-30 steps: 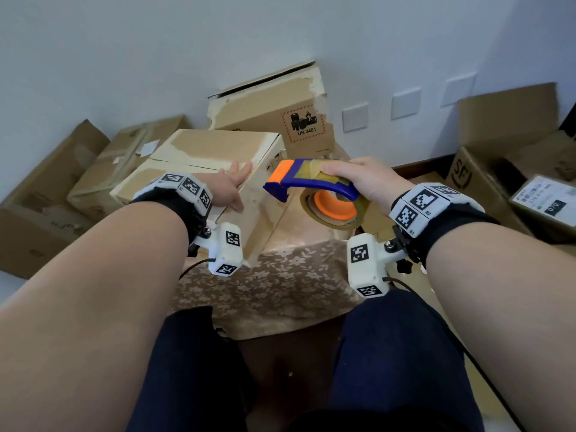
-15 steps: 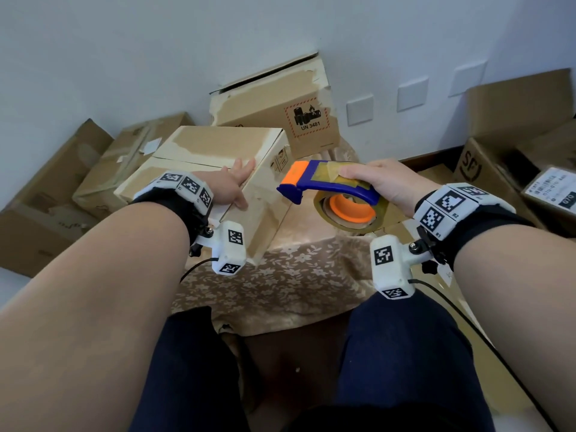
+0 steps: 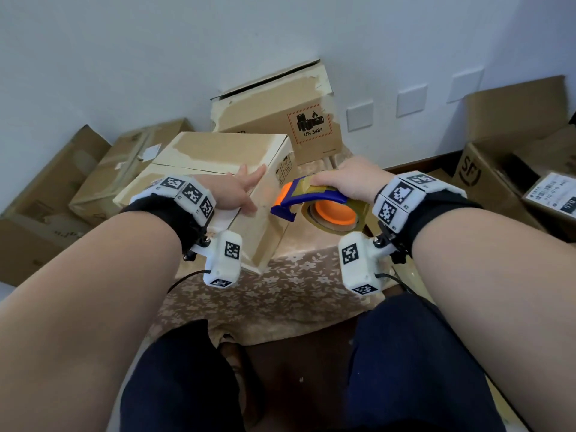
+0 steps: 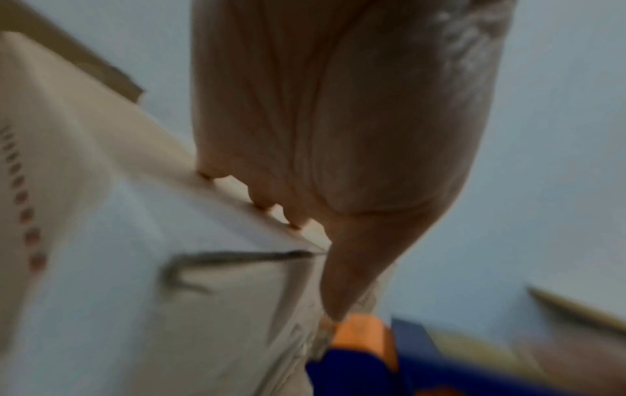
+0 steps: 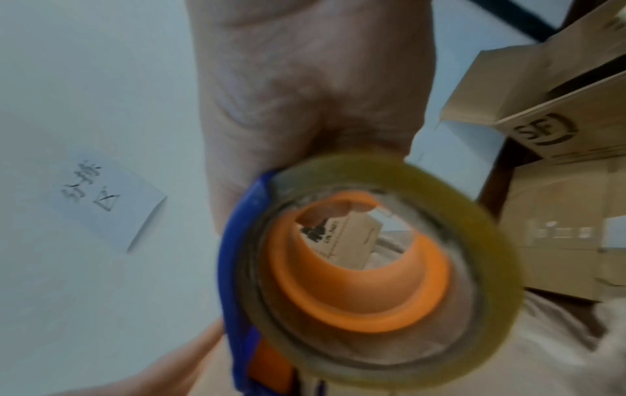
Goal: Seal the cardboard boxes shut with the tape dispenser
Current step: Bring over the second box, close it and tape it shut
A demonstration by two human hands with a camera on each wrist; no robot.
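The left hand [image 3: 237, 194] rests flat, fingers straight, on the tan cardboard box [image 3: 218, 163]. The right hand [image 3: 349, 182] grips the blue-and-orange tape dispenser [image 3: 314, 201] just beside the box.

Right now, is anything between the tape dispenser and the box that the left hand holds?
Nothing visible. The tape dispenser in the right hand hangs just right of the cardboard box; only the left hand lies on that edge.

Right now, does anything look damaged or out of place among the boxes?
Yes. The UN 3481 box against the wall has its lid gaping, with torn, peeling tape along the edges. The box on the table also shows ragged old tape.
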